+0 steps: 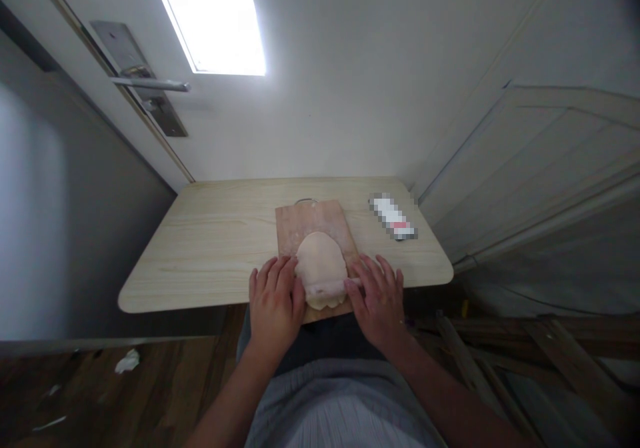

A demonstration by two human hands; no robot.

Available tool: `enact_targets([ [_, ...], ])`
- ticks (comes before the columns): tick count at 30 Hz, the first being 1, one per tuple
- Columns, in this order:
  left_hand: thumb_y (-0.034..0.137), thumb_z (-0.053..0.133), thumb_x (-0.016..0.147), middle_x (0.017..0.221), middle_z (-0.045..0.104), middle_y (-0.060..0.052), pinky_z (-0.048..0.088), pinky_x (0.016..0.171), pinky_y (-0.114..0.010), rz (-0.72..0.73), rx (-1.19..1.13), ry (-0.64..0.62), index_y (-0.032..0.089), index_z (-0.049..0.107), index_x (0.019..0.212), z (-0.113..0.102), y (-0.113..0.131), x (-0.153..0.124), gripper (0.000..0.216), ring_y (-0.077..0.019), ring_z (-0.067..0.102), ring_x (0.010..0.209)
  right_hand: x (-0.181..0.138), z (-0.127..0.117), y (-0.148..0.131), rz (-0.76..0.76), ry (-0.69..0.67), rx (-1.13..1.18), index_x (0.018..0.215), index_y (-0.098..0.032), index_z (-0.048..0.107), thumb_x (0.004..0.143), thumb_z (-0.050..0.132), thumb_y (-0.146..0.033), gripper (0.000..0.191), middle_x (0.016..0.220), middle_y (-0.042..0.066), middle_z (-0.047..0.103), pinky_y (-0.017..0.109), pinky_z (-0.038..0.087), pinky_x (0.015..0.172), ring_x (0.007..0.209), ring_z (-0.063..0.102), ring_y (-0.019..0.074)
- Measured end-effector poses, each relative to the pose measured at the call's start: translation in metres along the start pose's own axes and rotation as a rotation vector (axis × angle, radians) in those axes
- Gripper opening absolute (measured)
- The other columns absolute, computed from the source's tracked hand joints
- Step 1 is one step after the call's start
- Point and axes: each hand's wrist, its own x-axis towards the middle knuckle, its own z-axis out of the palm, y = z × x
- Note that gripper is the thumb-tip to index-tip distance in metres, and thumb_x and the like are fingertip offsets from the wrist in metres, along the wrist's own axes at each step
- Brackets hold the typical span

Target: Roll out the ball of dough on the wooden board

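Observation:
A flattened round of pale dough point(320, 256) lies on a wooden cutting board point(310, 216) dusted with flour. Across the near part of the dough runs a light rolling pin point(326, 289). My left hand point(276, 293) is over the pin's left end, thumb toward the dough, and covers that end. At the other end, my right hand point(376, 296) grips the pin, and a short bit of its handle shows by the thumb and fingers. The dough's near edge sticks out on my side of the pin.
The board rests on a pale wooden table point(210, 235), its near end at the table's front edge. A phone-like item point(393, 216), blurred out, lies at the right. Behind stands a white door with a metal handle point(150, 84). Wooden slats point(565, 355) are at the lower right.

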Motion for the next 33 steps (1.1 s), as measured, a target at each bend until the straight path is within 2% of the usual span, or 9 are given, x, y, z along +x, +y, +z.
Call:
enact_targets([
  [7,0.029,0.046,0.101,0.145,0.061,-0.009,0.034,0.114,-0.060,-0.004,0.117,-0.094,0.022,0.061,0.130,0.003,-0.007,0.013,0.034,-0.0338,0.049,0.138,0.012,0.001,0.002,-0.033,-0.004,-0.017,0.133,-0.027,0.062,0.104,0.043,-0.045,0.039,0.145,0.005,0.060,0.060,0.024,0.115,0.136,0.046,0.0338],
  [13,0.031,0.045,0.101,0.142,0.063,-0.008,0.036,0.113,-0.059,-0.022,0.120,-0.127,0.023,0.062,0.130,0.007,-0.009,0.028,0.034,-0.0325,0.052,0.135,0.026,0.006,0.002,-0.049,0.036,-0.023,0.130,-0.025,0.065,0.104,0.045,-0.044,0.038,0.141,0.006,0.064,0.056,0.020,0.117,0.135,0.047,0.0324],
  [21,0.037,0.046,0.101,0.139,0.065,-0.009,0.039,0.110,-0.054,-0.040,0.107,-0.173,0.022,0.065,0.127,0.013,-0.020,0.048,0.035,-0.0309,0.055,0.130,0.050,0.015,0.001,-0.042,0.034,-0.035,0.130,-0.025,0.064,0.103,0.047,-0.048,0.039,0.138,0.006,0.066,0.057,0.017,0.117,0.132,0.050,0.0318],
  [33,0.039,0.040,0.102,0.135,0.067,-0.007,0.039,0.109,-0.053,-0.092,0.147,-0.211,0.023,0.067,0.122,0.019,-0.026,0.081,0.036,-0.0307,0.056,0.127,0.089,0.021,-0.002,0.018,-0.110,-0.059,0.139,-0.024,0.059,0.102,0.047,-0.052,0.048,0.143,0.008,0.062,0.053,0.023,0.115,0.132,0.049,0.0319],
])
